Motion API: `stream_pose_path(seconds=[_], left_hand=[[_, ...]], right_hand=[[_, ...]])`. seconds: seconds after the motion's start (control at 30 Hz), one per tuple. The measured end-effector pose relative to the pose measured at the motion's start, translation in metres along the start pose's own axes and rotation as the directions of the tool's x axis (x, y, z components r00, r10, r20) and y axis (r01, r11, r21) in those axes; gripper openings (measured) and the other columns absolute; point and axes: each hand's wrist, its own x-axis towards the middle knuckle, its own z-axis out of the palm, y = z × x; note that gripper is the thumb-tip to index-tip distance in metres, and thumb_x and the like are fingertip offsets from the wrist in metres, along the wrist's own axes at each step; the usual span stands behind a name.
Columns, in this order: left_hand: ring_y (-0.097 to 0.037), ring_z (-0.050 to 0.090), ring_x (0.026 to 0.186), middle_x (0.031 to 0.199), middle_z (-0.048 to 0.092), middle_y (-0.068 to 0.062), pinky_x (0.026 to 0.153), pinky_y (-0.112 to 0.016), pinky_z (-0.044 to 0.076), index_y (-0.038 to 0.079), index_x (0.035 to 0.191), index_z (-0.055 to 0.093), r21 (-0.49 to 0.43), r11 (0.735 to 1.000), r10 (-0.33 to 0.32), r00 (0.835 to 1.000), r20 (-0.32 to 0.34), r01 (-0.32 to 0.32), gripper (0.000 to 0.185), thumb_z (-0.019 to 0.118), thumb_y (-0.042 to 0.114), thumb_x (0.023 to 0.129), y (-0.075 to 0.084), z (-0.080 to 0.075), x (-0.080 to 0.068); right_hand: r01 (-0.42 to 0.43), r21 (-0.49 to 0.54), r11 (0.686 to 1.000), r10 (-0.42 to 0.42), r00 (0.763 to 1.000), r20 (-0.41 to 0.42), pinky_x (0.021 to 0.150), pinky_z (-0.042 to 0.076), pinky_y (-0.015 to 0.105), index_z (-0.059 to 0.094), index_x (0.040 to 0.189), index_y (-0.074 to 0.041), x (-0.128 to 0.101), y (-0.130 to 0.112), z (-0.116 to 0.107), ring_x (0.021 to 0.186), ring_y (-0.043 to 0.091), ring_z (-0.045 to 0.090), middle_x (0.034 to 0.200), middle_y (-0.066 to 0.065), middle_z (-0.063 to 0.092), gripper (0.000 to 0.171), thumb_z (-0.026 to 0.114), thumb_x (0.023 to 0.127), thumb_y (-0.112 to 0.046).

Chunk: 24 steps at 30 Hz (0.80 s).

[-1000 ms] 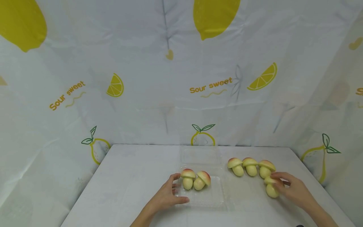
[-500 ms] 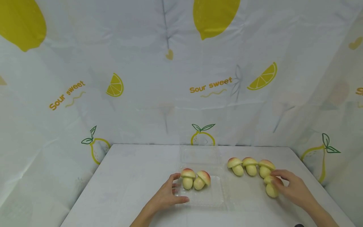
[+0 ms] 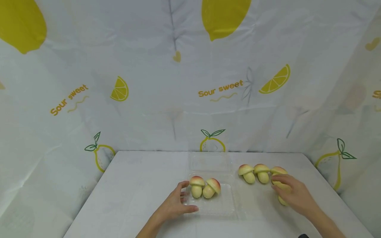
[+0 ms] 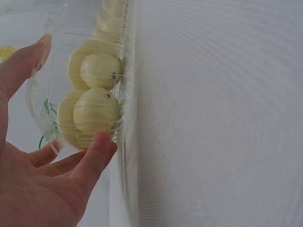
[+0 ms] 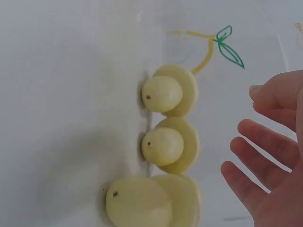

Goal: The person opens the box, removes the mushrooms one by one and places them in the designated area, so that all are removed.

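Two mushroom-shaped pieces with pale stems and red-tinged caps [image 3: 197, 187] stand side by side in a clear plastic clamshell box [image 3: 224, 206]. My left hand [image 3: 174, 205] holds the box by its left side, thumb at the front and fingers round the back corner. To the right are more of the same mushroom-shaped pieces [image 3: 262, 175], three in a row plus a nearer piece [image 3: 282, 201] partly covered by my right hand [image 3: 293, 195]. That hand hovers over them; in the right wrist view its fingers [image 5: 258, 156] are apart from the pieces and nothing shows in its grasp.
The box's lid [image 3: 211, 163] lies folded back toward the rear of the white table [image 3: 143, 185]. A white curtain [image 3: 154, 82] with lemon prints hangs behind and at both sides. A small dark object [image 3: 303, 236] shows at the bottom edge, near the right forearm.
My right hand has left the nearest mushroom-shaped piece and moved left, now over the gap beside the third piece. The left hand and the box have stayed put.
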Motion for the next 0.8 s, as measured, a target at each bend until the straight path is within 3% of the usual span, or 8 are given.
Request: stream_pose_path(seconds=[0.17, 0.33, 0.47, 0.8], left_hand=[[-0.042, 0.054, 0.127, 0.156, 0.038, -0.018, 0.100, -0.055, 0.050, 0.010, 0.152, 0.033, -0.004, 1.000, 0.002, 1.000, -0.004, -0.002, 0.094, 0.089, 0.030, 0.080, 0.000, -0.001, 0.000], [-0.044, 0.054, 0.127, 0.156, 0.038, -0.018, 0.099, -0.056, 0.050, 0.011, 0.152, 0.034, -0.010, 1.000, -0.002, 1.000, -0.004, 0.002, 0.094, 0.089, 0.030, 0.080, 0.001, -0.001, 0.000], [-0.044, 0.054, 0.127, 0.156, 0.038, -0.019, 0.099, -0.056, 0.050, 0.011, 0.152, 0.034, -0.010, 1.000, -0.003, 1.000, -0.003, 0.003, 0.093, 0.089, 0.030, 0.080, 0.001, -0.001, 0.000], [-0.044, 0.055, 0.127, 0.156, 0.038, -0.019, 0.099, -0.056, 0.050, 0.011, 0.153, 0.033, -0.008, 1.000, 0.001, 1.000, 0.001, -0.001, 0.094, 0.089, 0.030, 0.080, -0.001, 0.000, 0.000]], right_hand=[[0.066, 0.027, 0.997, -0.066, 0.998, -0.016, 0.090, 0.032, 0.000, 0.076, 0.104, -0.011, 0.004, -0.020, 0.012, 0.111, -0.018, 0.046, 0.109, 0.008, 0.073, 0.029, 0.084, 0.078, -0.001], [0.152, 0.043, 0.987, -0.150, 0.987, -0.053, 0.088, 0.039, 0.003, 0.075, 0.101, -0.007, 0.008, -0.033, 0.021, 0.100, -0.006, 0.059, 0.103, 0.004, 0.072, 0.033, 0.085, 0.072, 0.006], [0.149, 0.085, 0.985, -0.146, 0.988, -0.046, 0.085, 0.044, 0.005, 0.075, 0.102, -0.009, 0.011, -0.042, 0.026, 0.095, -0.001, 0.062, 0.103, -0.001, 0.072, 0.031, 0.084, 0.076, 0.005], [0.133, 0.172, 0.976, -0.130, 0.991, -0.025, 0.086, 0.047, 0.007, 0.073, 0.106, -0.003, 0.014, -0.057, 0.043, 0.103, -0.005, 0.058, 0.105, 0.005, 0.071, 0.031, 0.081, 0.078, 0.008]])
